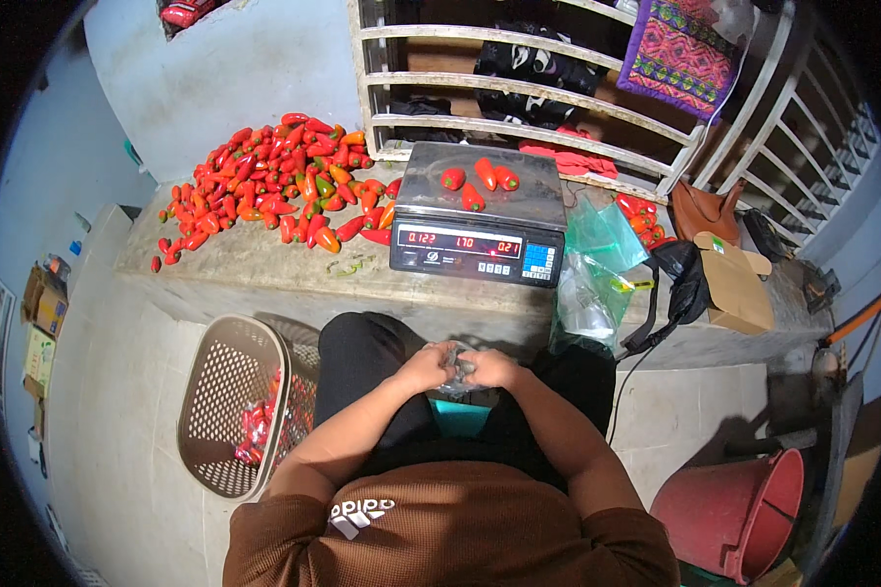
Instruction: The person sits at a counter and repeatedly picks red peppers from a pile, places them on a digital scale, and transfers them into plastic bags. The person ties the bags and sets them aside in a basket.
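Observation:
In front of my lap, my left hand [428, 368] and my right hand [490, 370] are close together, fingers closed on a crumpled clear plastic bag [457, 368]. Whether anything is inside it I cannot tell. Beyond my hands, on a concrete ledge [294, 286], stands a digital scale [431, 207] with a metal pan and a lit red display. Several red peppers [485, 174] lie on its pan. A large heap of red peppers [284, 176], some orange or green, spreads over the ledge to the left of the scale.
A beige plastic basket [206, 391] on the floor at my left holds bagged red peppers [255, 428]. Right of the scale are green plastic bags [607, 238], more red peppers [639, 217], a black strapped bag [677, 284] and a cardboard box [734, 279]. A red bucket [715, 519] lies tilted at lower right.

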The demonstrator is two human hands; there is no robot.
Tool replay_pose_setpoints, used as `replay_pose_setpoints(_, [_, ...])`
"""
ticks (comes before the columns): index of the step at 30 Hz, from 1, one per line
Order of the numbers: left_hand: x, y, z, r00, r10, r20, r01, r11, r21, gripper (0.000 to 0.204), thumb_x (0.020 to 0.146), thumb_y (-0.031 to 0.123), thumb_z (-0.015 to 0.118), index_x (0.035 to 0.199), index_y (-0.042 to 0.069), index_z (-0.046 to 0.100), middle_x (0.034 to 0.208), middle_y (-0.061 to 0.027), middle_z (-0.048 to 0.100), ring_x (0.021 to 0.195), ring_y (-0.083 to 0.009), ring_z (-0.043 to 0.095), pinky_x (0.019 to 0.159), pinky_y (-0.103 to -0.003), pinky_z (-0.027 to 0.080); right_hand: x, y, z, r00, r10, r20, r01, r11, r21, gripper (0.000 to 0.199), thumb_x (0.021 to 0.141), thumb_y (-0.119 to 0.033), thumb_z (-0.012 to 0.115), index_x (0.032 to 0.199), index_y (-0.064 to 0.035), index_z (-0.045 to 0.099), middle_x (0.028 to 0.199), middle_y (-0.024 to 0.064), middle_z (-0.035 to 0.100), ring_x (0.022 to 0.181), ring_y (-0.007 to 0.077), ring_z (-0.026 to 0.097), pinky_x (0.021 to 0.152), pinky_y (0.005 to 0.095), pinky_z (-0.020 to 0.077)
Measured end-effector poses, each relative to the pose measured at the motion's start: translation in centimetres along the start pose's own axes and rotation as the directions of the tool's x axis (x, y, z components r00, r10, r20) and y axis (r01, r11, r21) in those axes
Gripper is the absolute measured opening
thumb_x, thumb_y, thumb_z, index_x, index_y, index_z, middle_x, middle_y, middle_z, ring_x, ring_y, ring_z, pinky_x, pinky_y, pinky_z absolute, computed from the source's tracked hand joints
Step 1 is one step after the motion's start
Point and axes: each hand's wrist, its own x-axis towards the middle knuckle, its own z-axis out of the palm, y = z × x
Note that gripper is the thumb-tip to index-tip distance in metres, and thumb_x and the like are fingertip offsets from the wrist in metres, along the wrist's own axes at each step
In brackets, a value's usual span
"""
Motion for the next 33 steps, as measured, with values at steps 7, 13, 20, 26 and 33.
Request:
replay_pose_setpoints(7, [-0.3, 1.0, -0.7, 0.985, -0.065, 0.163, 0.069, 0.997, -0.018, 0.047, 0.07, 0.02, 0.057, 0.112, -0.001, 0.048, 0.089, -0.0218, 0.058, 0.085, -0.0312, 0.057, 0.077, -0.036, 0.044, -0.4, -0.2, -0.6, 0.988, 0.11, 0.109, -0.115, 0.993, 0.037, 0.053, 0.07, -0.031, 0.06, 0.119, -0.0153, 0.047, 0.098, 0.0189, 0.058, 0.089, 0.0312, 0.057, 0.078, 0.0366, 0.0436])
replay_pose_setpoints(13, [-0.2, -0.7, 0.3, 0.976, 0.088, 0.198, -0.107, 0.99, 0.09, 0.043, 0.07, 0.02, 0.055, 0.11, 0.003, 0.05, 0.087, -0.0204, 0.06, 0.085, -0.033, 0.057, 0.075, -0.037, 0.044, 0.2, 0.9, 0.0, 0.992, -0.024, 0.125, 0.037, 0.994, -0.107, 0.049, 0.071, -0.032, 0.059, 0.113, -0.0102, 0.048, 0.094, 0.0202, 0.058, 0.089, 0.0341, 0.055, 0.076, 0.0391, 0.043])
replay_pose_setpoints(20, [-0.4, 0.0, -0.1, 0.958, 0.071, 0.278, -0.117, 0.981, 0.154, 0.042, 0.071, 0.021, 0.054, 0.108, 0.003, 0.051, 0.09, -0.0202, 0.059, 0.087, -0.0336, 0.056, 0.077, -0.038, 0.044, 0.2, 1.1, 0.3, 0.99, -0.055, 0.127, 0.069, 0.992, -0.108, 0.045, 0.07, -0.03, 0.059, 0.108, -0.0068, 0.049, 0.094, 0.0205, 0.057, 0.089, 0.0355, 0.055, 0.075, 0.0403, 0.0426])
replay_pose_setpoints(26, [-0.6, 0.7, -0.6, 0.944, 0.107, 0.313, -0.16, 0.975, 0.151, 0.042, 0.07, 0.02, 0.057, 0.109, 0.005, 0.051, 0.089, -0.0194, 0.059, 0.082, -0.0333, 0.057, 0.073, -0.038, 0.044, 0.5, 1.5, 0.5, 0.984, -0.122, 0.13, 0.138, 0.983, -0.121, 0.045, 0.069, -0.03, 0.059, 0.107, -0.0069, 0.05, 0.095, 0.0204, 0.057, 0.089, 0.0359, 0.055, 0.076, 0.0406, 0.0427])
replay_pose_setpoints(33, [-0.8, 1.0, -0.7, 0.939, 0.079, 0.335, -0.142, 0.976, 0.168, 0.042, 0.073, 0.022, 0.056, 0.111, 0.006, 0.051, 0.089, -0.0199, 0.059, 0.083, -0.0339, 0.057, 0.074, -0.037, 0.044, 1.2, 2.6, 1.5, 0.982, -0.113, 0.151, 0.133, 0.983, -0.126, 0.046, 0.07, -0.033, 0.058, 0.106, -0.0061, 0.051, 0.095, 0.0202, 0.058, 0.089, 0.0355, 0.055, 0.076, 0.0408, 0.0429])
